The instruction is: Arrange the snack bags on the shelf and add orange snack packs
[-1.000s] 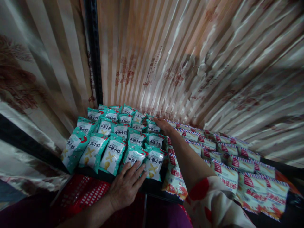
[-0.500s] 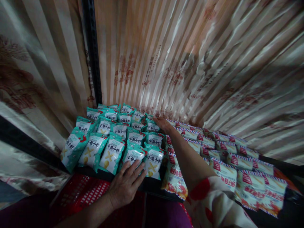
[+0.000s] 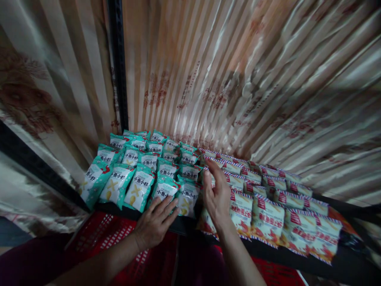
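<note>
Rows of small teal and white snack bags stand on a dark shelf. My left hand lies with its fingers stretched over the lower front of one teal bag in the front row. My right hand is raised palm to the left, thumb and fingers apart, just right of the teal rows. Nothing shows in its grasp. It hides part of the cream snack bags with striped edges, which stand in rows to the right.
Behind the bags hangs a wrinkled, striped sheet with red print. A dark upright post rises at the back left corner. Under the shelf's front edge is a red perforated basket, and more red basket shows at lower right.
My right hand has drawn back from the rear of the teal rows toward the front, its forearm uncovering cream bags. My left hand stays on the same front teal bag.
</note>
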`<state>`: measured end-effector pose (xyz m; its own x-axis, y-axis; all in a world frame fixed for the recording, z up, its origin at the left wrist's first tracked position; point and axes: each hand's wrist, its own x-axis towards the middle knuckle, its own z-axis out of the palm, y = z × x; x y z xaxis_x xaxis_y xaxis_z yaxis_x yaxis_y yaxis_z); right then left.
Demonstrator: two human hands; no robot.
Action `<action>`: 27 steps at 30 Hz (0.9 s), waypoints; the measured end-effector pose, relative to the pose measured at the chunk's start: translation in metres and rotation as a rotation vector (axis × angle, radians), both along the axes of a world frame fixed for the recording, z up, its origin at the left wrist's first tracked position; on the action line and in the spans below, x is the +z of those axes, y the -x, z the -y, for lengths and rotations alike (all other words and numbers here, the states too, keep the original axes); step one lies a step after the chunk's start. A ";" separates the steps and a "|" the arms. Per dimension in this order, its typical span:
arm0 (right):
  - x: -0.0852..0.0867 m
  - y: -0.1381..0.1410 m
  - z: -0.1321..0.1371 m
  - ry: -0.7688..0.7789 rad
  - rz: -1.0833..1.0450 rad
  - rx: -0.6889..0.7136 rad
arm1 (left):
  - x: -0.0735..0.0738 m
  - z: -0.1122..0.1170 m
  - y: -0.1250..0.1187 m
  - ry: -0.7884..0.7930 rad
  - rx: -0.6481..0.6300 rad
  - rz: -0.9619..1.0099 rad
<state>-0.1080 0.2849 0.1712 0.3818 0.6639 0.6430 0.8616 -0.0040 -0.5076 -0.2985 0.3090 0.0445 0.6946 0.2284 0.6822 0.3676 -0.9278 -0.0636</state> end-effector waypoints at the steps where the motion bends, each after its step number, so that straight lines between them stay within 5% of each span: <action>1: -0.008 0.009 0.015 -0.015 -0.034 -0.007 | -0.001 0.000 0.000 0.003 -0.001 0.012; 6: -0.056 0.041 0.066 0.038 -0.148 -0.034 | -0.003 0.002 -0.001 -0.002 -0.002 0.014; 11: -0.087 0.055 0.079 0.128 -0.184 -0.024 | -0.003 0.004 0.000 -0.019 0.018 -0.022; 19: -0.111 0.057 0.075 0.118 -0.162 0.042 | -0.008 0.009 -0.002 -0.020 0.055 0.019; 27: -0.112 0.051 0.077 0.137 -0.174 0.105 | -0.005 0.029 -0.014 0.055 0.093 0.109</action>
<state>-0.1594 0.2082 0.0594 0.4034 0.7822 0.4748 0.7608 0.0016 -0.6490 -0.2841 0.2804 0.0399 0.5907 0.3276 0.7374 0.4545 -0.8902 0.0315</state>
